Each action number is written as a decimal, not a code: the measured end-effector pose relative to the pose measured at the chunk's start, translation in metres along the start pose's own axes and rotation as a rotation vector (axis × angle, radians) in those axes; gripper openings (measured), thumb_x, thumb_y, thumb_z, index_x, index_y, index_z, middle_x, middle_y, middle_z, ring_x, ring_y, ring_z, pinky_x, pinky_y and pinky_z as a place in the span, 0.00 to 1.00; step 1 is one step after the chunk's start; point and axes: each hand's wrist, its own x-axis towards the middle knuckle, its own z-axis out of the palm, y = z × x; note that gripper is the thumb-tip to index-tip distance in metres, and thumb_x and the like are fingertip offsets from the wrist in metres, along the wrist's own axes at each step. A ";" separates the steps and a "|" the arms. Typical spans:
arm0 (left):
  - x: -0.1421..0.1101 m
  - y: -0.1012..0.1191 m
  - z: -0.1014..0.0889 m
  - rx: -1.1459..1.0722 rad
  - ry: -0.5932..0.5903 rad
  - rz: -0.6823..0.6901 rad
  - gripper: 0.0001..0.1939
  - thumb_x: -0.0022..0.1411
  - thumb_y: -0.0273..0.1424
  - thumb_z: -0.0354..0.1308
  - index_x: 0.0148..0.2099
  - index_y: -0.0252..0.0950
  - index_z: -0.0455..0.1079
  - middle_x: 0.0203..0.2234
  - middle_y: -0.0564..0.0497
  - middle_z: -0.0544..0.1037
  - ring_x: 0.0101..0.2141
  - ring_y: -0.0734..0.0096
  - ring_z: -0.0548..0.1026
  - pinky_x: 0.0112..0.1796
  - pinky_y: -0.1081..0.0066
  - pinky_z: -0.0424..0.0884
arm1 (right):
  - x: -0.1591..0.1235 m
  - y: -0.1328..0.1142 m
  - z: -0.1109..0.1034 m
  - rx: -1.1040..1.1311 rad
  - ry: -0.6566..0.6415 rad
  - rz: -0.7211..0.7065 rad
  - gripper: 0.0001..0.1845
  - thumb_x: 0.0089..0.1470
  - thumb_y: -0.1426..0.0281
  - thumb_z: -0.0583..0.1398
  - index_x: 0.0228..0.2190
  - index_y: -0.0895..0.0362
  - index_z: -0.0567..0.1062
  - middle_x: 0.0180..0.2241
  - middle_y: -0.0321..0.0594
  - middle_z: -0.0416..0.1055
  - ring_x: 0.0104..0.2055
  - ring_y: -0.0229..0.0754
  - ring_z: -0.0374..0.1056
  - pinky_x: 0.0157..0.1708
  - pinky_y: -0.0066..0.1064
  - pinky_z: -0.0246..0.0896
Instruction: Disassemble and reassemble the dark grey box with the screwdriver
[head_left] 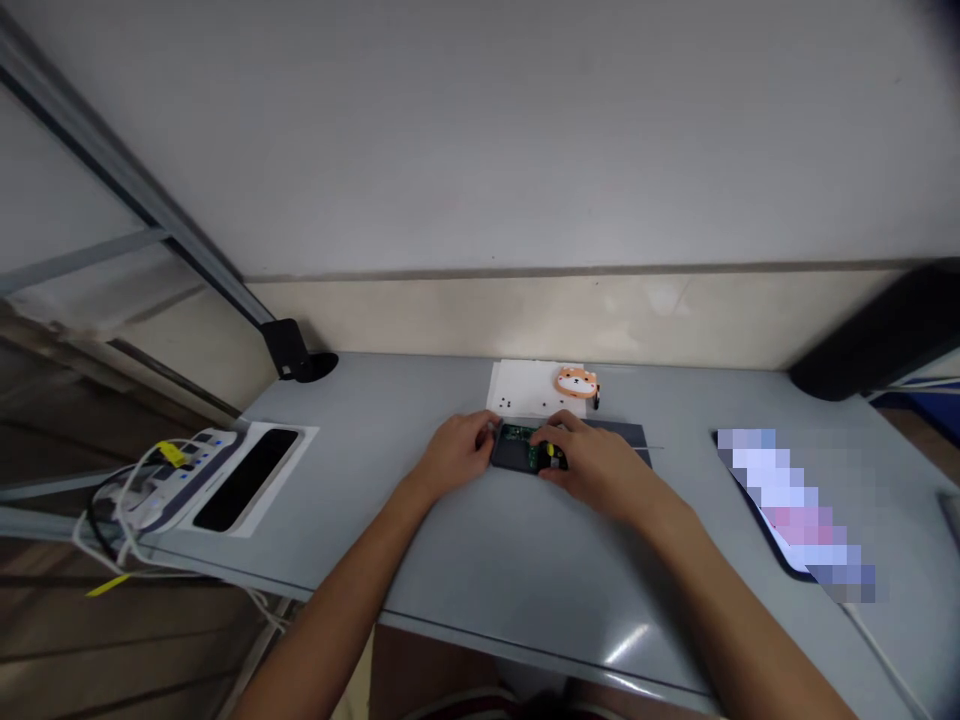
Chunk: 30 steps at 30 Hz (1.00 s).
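Observation:
A dark, flat device (514,457) lies opened on the desk, with green circuit board showing along its top and right side. My left hand (461,455) is closed at its left edge, thumb and fingers pinching the corner. Over the right part of the board, my right hand (596,462) is closed around a black and yellow handle (552,452), which looks like a screwdriver's. A thin metal rod (649,447) sticks out on the far side of that hand, apparently its shaft. Partly under the right hand lies a dark flat panel (631,434). My right fingertips hide part of the board.
Behind the device, a white sheet (525,383) carries several tiny dark screws and an orange dog-face case (576,382). On the left are a phone (247,480) and a power strip (184,480) with cables. A lit phone (787,505) lies right, near a black cylinder (874,335).

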 end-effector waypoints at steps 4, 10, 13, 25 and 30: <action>0.000 0.000 0.000 -0.002 -0.013 0.007 0.13 0.62 0.22 0.53 0.44 0.38 0.76 0.26 0.51 0.79 0.29 0.64 0.77 0.37 0.68 0.71 | 0.000 0.002 0.000 0.023 0.019 0.002 0.21 0.62 0.68 0.63 0.56 0.48 0.77 0.60 0.45 0.72 0.42 0.50 0.79 0.41 0.39 0.70; 0.000 0.002 -0.003 -0.010 -0.042 0.003 0.13 0.62 0.20 0.52 0.43 0.38 0.75 0.24 0.53 0.77 0.28 0.65 0.76 0.34 0.69 0.68 | 0.002 0.003 0.000 0.039 0.007 0.008 0.19 0.61 0.68 0.63 0.54 0.48 0.78 0.59 0.45 0.73 0.42 0.51 0.79 0.41 0.39 0.70; 0.000 0.003 -0.004 -0.028 -0.034 0.002 0.12 0.62 0.21 0.53 0.42 0.39 0.75 0.25 0.53 0.77 0.28 0.65 0.75 0.35 0.69 0.68 | 0.002 0.004 0.001 0.044 0.007 -0.002 0.19 0.61 0.69 0.63 0.54 0.49 0.78 0.60 0.45 0.73 0.43 0.51 0.79 0.42 0.40 0.71; -0.002 0.003 -0.006 -0.041 -0.049 0.003 0.10 0.64 0.25 0.51 0.40 0.38 0.74 0.25 0.52 0.75 0.27 0.65 0.72 0.32 0.69 0.66 | 0.004 0.010 0.002 0.083 0.072 -0.060 0.14 0.62 0.68 0.63 0.49 0.49 0.80 0.58 0.42 0.75 0.44 0.50 0.79 0.44 0.40 0.71; -0.003 0.002 -0.007 -0.022 -0.078 -0.008 0.11 0.66 0.27 0.52 0.45 0.38 0.75 0.27 0.52 0.75 0.28 0.66 0.73 0.33 0.69 0.67 | 0.005 0.013 0.004 0.075 0.088 -0.081 0.14 0.61 0.70 0.65 0.49 0.49 0.80 0.57 0.42 0.76 0.45 0.50 0.79 0.43 0.39 0.71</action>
